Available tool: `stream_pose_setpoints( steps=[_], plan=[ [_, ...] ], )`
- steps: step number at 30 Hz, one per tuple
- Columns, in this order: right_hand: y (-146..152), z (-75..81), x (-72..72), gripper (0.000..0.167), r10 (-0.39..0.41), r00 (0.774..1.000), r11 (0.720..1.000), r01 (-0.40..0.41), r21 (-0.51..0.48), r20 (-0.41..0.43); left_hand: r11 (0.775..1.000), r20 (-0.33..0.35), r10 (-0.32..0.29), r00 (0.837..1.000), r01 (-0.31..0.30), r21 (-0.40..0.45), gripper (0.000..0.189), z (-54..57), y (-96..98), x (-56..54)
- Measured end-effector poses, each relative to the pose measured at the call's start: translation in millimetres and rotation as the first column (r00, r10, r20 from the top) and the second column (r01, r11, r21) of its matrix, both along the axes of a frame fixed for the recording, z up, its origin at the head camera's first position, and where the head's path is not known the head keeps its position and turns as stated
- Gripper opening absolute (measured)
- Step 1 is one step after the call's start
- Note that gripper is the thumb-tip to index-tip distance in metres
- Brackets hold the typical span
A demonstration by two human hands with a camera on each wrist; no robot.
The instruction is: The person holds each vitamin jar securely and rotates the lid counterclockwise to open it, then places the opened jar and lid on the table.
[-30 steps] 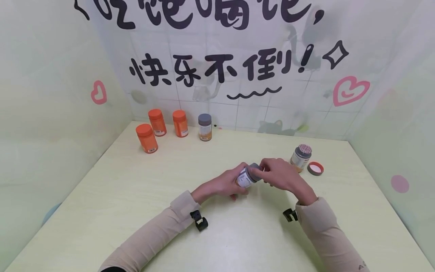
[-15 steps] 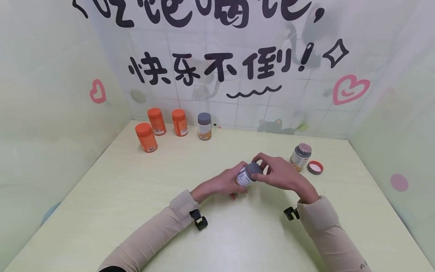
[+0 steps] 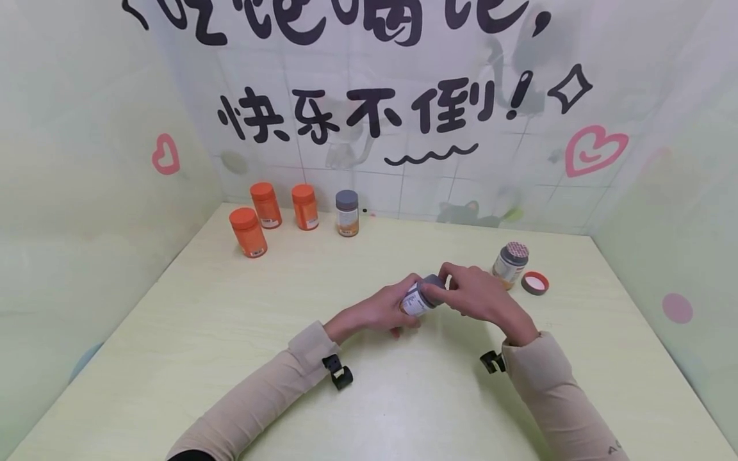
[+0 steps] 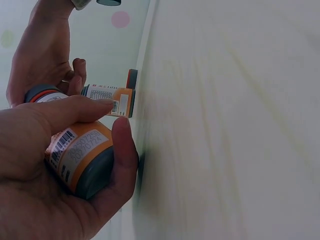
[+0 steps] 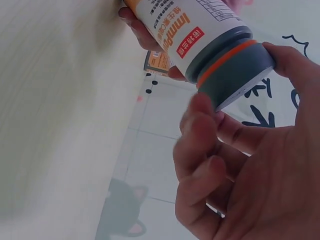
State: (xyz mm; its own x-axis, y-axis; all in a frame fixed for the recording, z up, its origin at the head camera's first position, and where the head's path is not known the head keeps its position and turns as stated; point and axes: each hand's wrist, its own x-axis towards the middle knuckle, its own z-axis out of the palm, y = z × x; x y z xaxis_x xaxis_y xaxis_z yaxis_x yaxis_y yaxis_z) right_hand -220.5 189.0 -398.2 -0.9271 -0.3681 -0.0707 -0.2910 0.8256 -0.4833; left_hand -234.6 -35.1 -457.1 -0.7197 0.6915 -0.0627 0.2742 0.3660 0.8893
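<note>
Left hand curled round tilted bottle, just below centre of head view; right hand pinches its cap. Lid lies inner side up beside second bottle, right of centre.

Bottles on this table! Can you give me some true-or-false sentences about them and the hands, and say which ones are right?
1. The left hand holds a round white-labelled bottle. True.
2. The right hand touches nothing. False: it pinches that bottle's round grey cap.
3. Three round orange bottles stand upright. True.
4. A loose round grey-and-red cap lies with its inside facing up. True.
5. The white-labelled bottle with no cap lies on its side. False: it stands upright.
</note>
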Motion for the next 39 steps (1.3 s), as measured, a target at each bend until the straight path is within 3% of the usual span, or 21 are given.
stream_pose_setpoints(
  steps=[5,14,20,27,39],
  plan=[
    [1.6,0.5,-1.2,0.041,0.044,0.998,0.998,-0.042,-0.041,0.038,1.000,-0.002,-0.010,1.000,0.010,0.001,0.060,0.0,0.2,-1.3],
    [1.2,0.9,-1.1,0.043,0.100,0.994,0.994,-0.101,-0.036,-0.035,1.000,0.016,0.000,1.000,0.000,-0.003,0.062,-0.9,-0.3,-1.8],
    [0.8,0.0,-1.8,0.046,0.057,0.998,0.998,-0.058,-0.040,-0.034,1.000,0.015,0.000,1.000,0.000,0.004,0.063,-0.6,-0.6,-1.2],
    [1.3,-0.4,0.5,0.055,0.006,1.000,0.999,-0.006,0.034,0.001,1.000,0.001,0.003,1.000,-0.003,-0.005,0.062,0.3,0.1,-0.1],
    [1.1,1.7,-0.4,0.045,0.075,0.997,0.997,-0.075,-0.004,0.028,1.000,0.016,-0.003,1.000,0.003,-0.004,0.061,-0.5,-0.2,-1.9]
  ],
)
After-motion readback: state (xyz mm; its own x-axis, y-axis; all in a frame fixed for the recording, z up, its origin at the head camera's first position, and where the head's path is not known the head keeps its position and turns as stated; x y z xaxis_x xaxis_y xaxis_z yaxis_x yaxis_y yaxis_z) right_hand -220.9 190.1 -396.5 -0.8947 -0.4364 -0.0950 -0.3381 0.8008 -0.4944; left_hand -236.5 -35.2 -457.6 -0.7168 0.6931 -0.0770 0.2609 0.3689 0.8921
